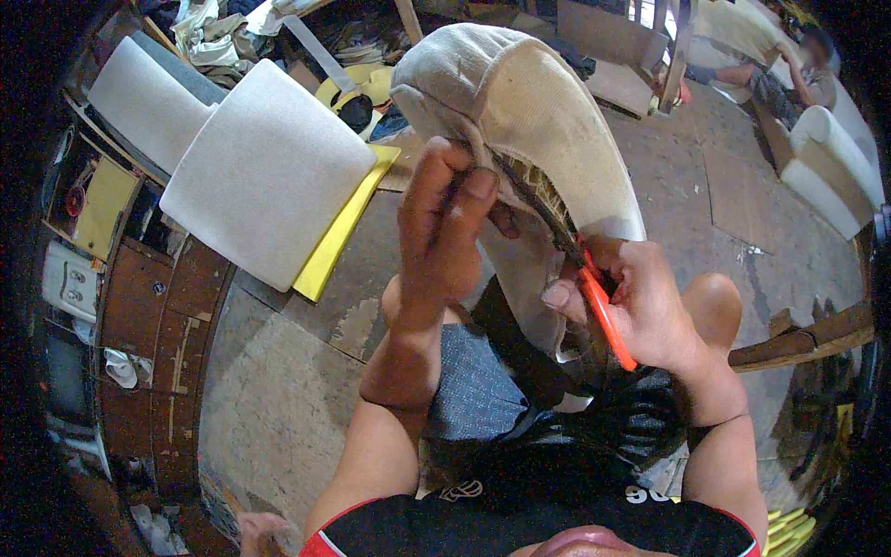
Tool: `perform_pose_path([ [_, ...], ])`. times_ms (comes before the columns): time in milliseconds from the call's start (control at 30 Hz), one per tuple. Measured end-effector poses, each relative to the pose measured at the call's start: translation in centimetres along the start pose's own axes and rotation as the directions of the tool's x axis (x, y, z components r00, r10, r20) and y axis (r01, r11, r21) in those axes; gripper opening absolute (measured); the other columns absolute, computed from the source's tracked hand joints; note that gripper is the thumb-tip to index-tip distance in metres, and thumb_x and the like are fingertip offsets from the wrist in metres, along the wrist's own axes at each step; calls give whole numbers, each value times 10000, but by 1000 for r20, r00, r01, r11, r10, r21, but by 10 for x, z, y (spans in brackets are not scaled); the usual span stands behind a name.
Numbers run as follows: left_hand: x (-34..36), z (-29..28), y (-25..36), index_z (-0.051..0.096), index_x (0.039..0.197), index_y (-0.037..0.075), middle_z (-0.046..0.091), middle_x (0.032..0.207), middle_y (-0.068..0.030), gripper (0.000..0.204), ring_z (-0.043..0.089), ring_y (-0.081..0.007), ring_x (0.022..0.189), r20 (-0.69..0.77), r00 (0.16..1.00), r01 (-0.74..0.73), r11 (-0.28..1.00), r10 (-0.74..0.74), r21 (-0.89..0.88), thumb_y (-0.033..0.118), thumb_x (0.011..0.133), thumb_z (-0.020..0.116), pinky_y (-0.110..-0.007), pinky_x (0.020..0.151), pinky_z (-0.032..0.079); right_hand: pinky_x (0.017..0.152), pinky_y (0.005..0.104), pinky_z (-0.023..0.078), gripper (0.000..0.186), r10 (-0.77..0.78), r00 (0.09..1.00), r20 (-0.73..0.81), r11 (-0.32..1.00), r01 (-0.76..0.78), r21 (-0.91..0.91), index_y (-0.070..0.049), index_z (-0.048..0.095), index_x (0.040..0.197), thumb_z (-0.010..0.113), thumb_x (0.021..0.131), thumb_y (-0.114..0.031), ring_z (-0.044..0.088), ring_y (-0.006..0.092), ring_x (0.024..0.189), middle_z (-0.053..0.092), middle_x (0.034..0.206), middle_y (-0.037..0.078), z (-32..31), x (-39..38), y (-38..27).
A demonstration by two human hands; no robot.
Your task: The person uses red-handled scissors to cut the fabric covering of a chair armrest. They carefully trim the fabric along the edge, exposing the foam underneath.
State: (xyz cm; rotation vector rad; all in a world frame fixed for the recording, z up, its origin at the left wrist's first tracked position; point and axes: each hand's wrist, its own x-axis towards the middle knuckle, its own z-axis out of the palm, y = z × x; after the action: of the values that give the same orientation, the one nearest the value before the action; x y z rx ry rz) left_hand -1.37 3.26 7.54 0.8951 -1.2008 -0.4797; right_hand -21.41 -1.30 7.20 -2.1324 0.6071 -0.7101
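A cream upholstered cushion piece (580, 130), rounded at the top, stands tilted between my knees. Its fabric cover is parted along a seam, and yellowish padding shows in the gap. My left hand (445, 213) is closed at the left side of that gap, pinching the edge of the fabric cover (475, 147). In my right hand (640, 302) are orange-handled scissors (603, 311), their dark blades pointing up and left along the opening. The blade tips reach close to my left fingers. My palm hides part of the handles.
To the left lie a light grey square cushion (269, 176) and a yellow foam sheet (348, 223). Wooden drawers (135, 316) line the left side. Another person (789, 79) is at the far right near a cream upholstered seat (831, 167). A wooden beam (807, 339) juts in at right.
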Motion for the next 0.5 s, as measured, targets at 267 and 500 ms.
perform_pose_path([
  [267, 0, -1, 0, 506, 936, 54, 554, 804, -41, 110, 553, -115, 648, 13, 1000, 2, 999, -2, -50, 157, 973, 493, -277, 566, 491, 562, 309, 423, 391, 57, 990, 129, 992, -70, 103, 11, 606, 771, 792, 838, -326, 506, 102, 646, 543, 664, 27, -3, 2, 6],
  [500, 2, 1, -2, 506, 945, 55, 566, 813, -53, 127, 566, -136, 643, -14, 998, 53, 973, -58, -225, 181, 952, 511, -291, 593, 492, 522, 350, 407, 439, 64, 991, 118, 978, -86, 189, 12, 590, 730, 785, 840, -365, 500, 122, 587, 545, 614, 59, 0, 2, 11],
])
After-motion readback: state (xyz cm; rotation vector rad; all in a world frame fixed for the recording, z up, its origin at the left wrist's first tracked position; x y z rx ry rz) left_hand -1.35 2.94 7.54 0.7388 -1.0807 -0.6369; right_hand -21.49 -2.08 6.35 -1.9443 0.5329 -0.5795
